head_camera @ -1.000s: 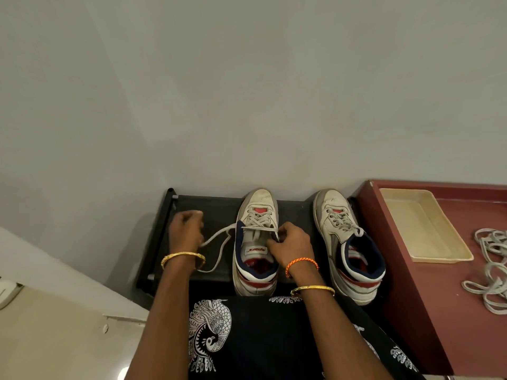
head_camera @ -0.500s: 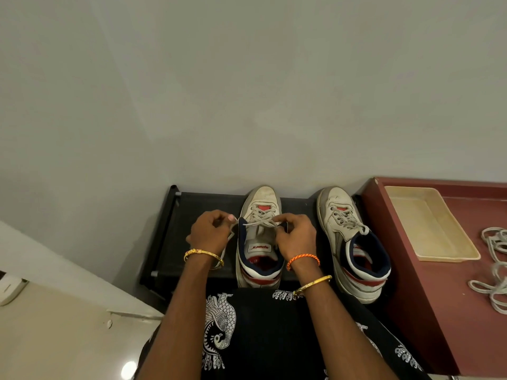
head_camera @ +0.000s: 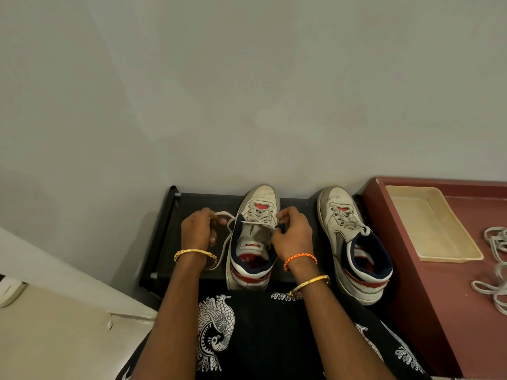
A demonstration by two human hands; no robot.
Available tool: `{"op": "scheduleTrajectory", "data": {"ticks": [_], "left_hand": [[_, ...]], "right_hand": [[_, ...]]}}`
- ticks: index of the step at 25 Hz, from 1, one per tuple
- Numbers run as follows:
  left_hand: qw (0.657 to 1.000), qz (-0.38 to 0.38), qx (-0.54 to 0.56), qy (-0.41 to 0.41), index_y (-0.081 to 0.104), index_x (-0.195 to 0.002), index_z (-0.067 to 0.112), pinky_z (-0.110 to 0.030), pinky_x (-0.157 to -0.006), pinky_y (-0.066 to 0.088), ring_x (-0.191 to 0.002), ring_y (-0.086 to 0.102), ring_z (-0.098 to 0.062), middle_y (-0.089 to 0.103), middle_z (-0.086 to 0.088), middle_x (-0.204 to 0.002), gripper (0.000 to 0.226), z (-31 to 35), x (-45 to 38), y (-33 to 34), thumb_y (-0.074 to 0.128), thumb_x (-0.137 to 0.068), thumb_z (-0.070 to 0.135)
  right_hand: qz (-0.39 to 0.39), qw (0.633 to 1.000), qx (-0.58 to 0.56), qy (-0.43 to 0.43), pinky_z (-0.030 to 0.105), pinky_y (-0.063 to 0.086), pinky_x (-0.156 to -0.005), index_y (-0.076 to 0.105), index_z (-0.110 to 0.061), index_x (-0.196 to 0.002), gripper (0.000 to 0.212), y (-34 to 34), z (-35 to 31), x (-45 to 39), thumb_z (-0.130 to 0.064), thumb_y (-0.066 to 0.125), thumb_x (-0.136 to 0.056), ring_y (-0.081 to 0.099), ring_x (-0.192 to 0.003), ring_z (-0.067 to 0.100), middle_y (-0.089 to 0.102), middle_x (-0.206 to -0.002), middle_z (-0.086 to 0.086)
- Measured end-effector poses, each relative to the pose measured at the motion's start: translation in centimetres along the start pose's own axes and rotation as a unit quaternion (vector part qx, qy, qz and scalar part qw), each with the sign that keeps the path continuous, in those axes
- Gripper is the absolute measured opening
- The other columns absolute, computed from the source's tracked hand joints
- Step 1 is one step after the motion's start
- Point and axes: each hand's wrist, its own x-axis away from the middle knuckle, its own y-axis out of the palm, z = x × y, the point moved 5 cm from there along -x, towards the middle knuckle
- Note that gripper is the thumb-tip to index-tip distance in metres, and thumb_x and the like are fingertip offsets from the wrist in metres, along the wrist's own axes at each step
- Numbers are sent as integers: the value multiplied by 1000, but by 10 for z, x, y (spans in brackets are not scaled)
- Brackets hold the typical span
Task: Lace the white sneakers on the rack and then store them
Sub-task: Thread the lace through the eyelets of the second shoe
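Nearest, garment: black cloth [head_camera: 263, 335] with white peacock prints, at the bottom edge.
Wrists: gold bangles on both; an orange band on the right.
Left hand [head_camera: 199, 229]: fingers closed on the loose lace [head_camera: 227, 231], just left of the shoe.
Right hand [head_camera: 293, 233]: pinched on the lace's other end at the eyelets.
Left sneaker [head_camera: 253, 242]: upright on the black rack [head_camera: 170, 231], toe to the wall, partly laced.
Right sneaker [head_camera: 354, 242]: beside it, apart, laced.
Right side: red cabinet [head_camera: 406, 283] bearing a cream tray [head_camera: 430, 226] and spare laces [head_camera: 493, 270].
Farthest: plain wall [head_camera: 247, 91].
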Motion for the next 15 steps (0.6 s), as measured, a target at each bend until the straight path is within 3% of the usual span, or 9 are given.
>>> {"op": "scheduleTrajectory", "data": {"ticks": [3, 5, 7, 8, 10, 13, 15], "left_hand": [[991, -50, -111, -48, 56, -101, 11, -17, -38, 31, -43, 40, -9, 60, -5, -67, 14, -11, -4, 3, 44, -95, 12], [973, -118, -196, -41, 57, -113, 13, -19, -47, 40, -55, 49, -14, 60, -7, -74, 21, -16, -3, 11, 44, -97, 13], [954, -159, -253, -12, 57, -122, 12, -29, -72, 51, -83, 61, -24, 65, -11, -99, 27, -19, -5, 21, 47, -97, 13], [944, -166, -285, 11, 58, -121, 10, -31, -81, 49, -92, 61, -24, 64, -13, -109, 27, -18, -5, 25, 48, -96, 13], [940, -135, -310, 47, 63, -105, 7, -30, -80, 49, -85, 58, -19, 64, -15, -106, 16, -12, -4, 27, 52, -94, 13], [973, -107, -201, 25, 65, -79, 14, -37, -82, 49, -92, 59, -29, 65, -14, -94, 15, 3, 0, 19, 57, -90, 21], [980, -170, -99, 13, 69, -73, 24, -46, -101, 41, -118, 50, -37, 58, -18, -124, 19, 18, 11, 21, 60, -83, 37]], "right_hand": [[-17, 1000, -10, -22, 23, 48, -78, 56, -14, -98, 29, 3, -1, -3, 9, 58, -80, 51, -90, 12, 55, -103, 8], [-22, 999, -11, -33, 19, 46, -74, 55, -16, -97, 31, 4, -2, -4, 10, 58, -80, 52, -89, 13, 56, -101, 7], [-27, 999, -8, -40, 10, 40, -67, 56, -14, -99, 31, 2, -2, -5, 11, 57, -80, 51, -88, 13, 55, -99, 7], [-29, 999, -6, -41, 7, 38, -65, 56, -13, -99, 31, 1, -1, -6, 11, 57, -80, 51, -88, 13, 54, -99, 6], [-30, 999, -5, -42, 8, 38, -64, 57, -14, -97, 30, -3, 1, -10, 10, 58, -79, 51, -86, 14, 55, -97, 6], [-15, 999, -13, -47, 19, 44, -68, 57, -18, -88, 26, -8, -1, -9, 6, 61, -77, 53, -81, 15, 59, -93, 6], [1, 997, -47, -68, 23, 46, -73, 60, -19, -82, 21, -13, -12, -5, 2, 62, -78, 55, -82, 13, 62, -90, 2]]}}
